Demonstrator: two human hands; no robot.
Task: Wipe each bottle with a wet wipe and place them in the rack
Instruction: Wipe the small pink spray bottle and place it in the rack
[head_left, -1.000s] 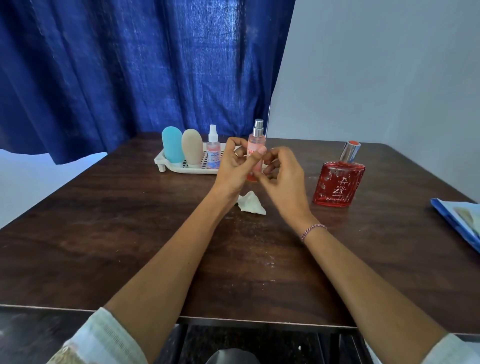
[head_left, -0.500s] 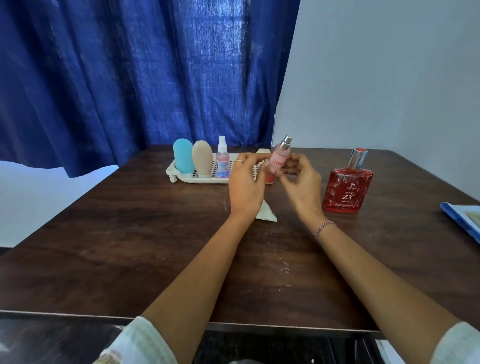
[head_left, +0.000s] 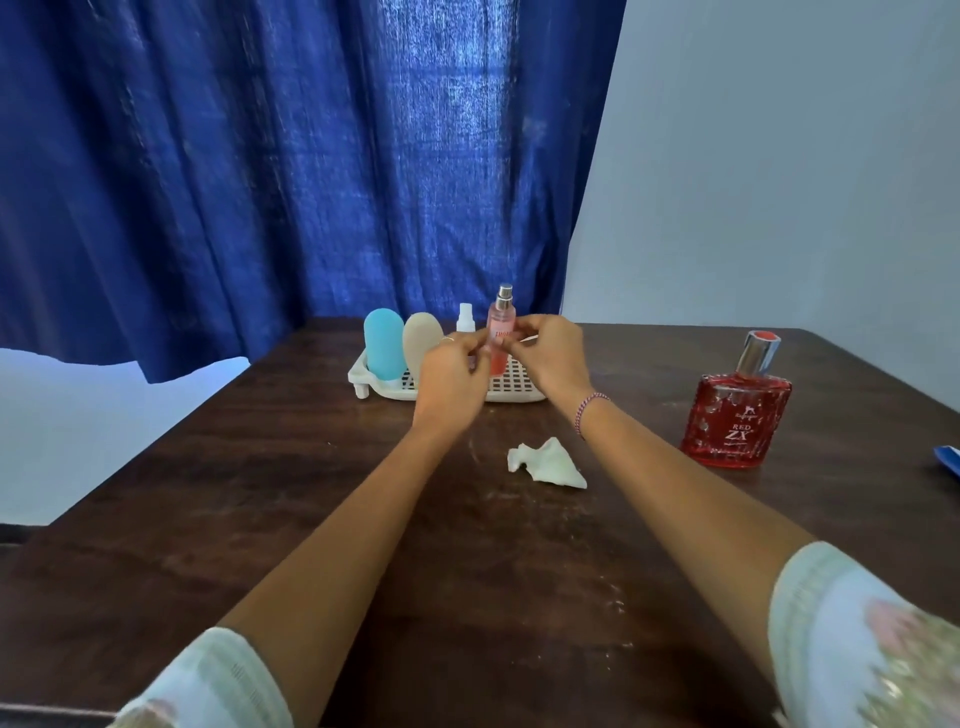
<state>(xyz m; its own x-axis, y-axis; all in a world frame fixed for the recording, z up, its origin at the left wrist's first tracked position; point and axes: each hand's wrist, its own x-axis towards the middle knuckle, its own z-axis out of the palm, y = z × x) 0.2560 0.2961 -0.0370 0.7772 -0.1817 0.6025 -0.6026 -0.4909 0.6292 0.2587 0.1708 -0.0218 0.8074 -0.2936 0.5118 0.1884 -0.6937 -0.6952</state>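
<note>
A slim pink spray bottle (head_left: 502, 322) with a silver nozzle stands upright over the white slotted rack (head_left: 511, 387) at the table's far side. My left hand (head_left: 452, 376) and my right hand (head_left: 550, 356) both grip it from either side. In the rack stand a blue bottle (head_left: 383, 348), a beige bottle (head_left: 421, 338) and a small white-capped spray bottle (head_left: 466, 318), mostly hidden by my left hand. A crumpled white wet wipe (head_left: 548, 463) lies on the table nearer me. A square red perfume bottle (head_left: 735, 423) stands apart at the right.
The dark wooden table (head_left: 260, 493) ends at a blue curtain (head_left: 291, 171) behind the rack and a pale wall at the right. A blue-edged packet (head_left: 948, 460) pokes in at the right edge.
Both hands carried the pink spray bottle away from me and over the rack, and it went from tilted to upright. The wet wipe stays on the table.
</note>
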